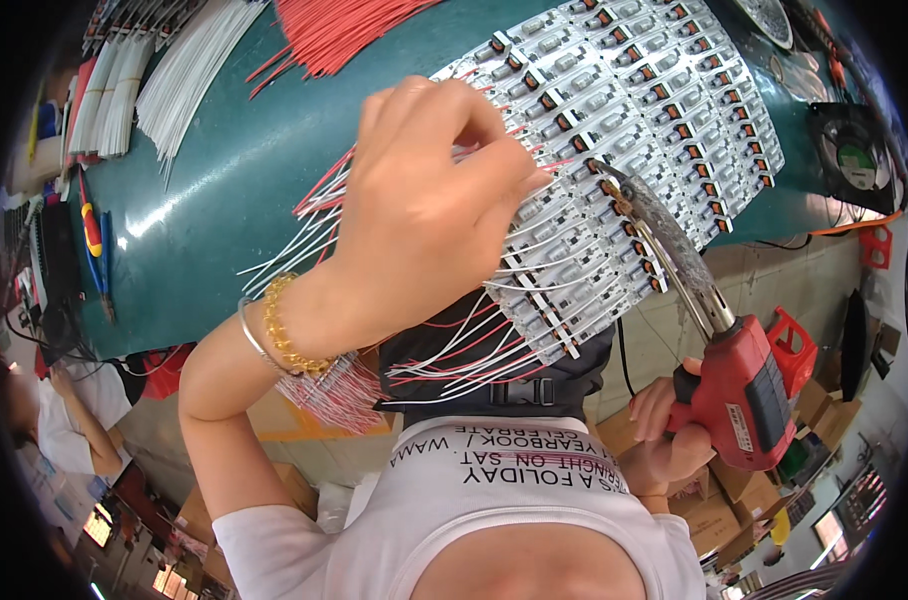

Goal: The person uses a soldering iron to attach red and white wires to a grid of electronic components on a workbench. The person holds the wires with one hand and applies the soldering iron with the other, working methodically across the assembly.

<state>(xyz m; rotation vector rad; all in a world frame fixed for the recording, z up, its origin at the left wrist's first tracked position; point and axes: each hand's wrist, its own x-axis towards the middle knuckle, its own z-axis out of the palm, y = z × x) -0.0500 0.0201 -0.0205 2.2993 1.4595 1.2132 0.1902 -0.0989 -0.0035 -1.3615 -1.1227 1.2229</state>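
My left hand (429,195) is bent over the near left side of a panel of small white circuit boards (614,130). Its thumb and fingers are pinched on a thin red wire (562,163), whose end reaches one board. In my right hand (669,430) is a red soldering gun (749,395), gripped by its handle at the lower right. The gun's dark tip rests at or just above the board, close to the wire's end. Short red and white wires (544,265) stick out from the boards on the near side, under and beside my left hand.
A green table mat (214,260) lies under the panel. Bundles of red wires (339,30) and white wires (194,75) lie at the far left. Blue-handled pliers (102,262) are at the left, a black fan (856,160) at the right. Another person (79,415) sits at lower left.
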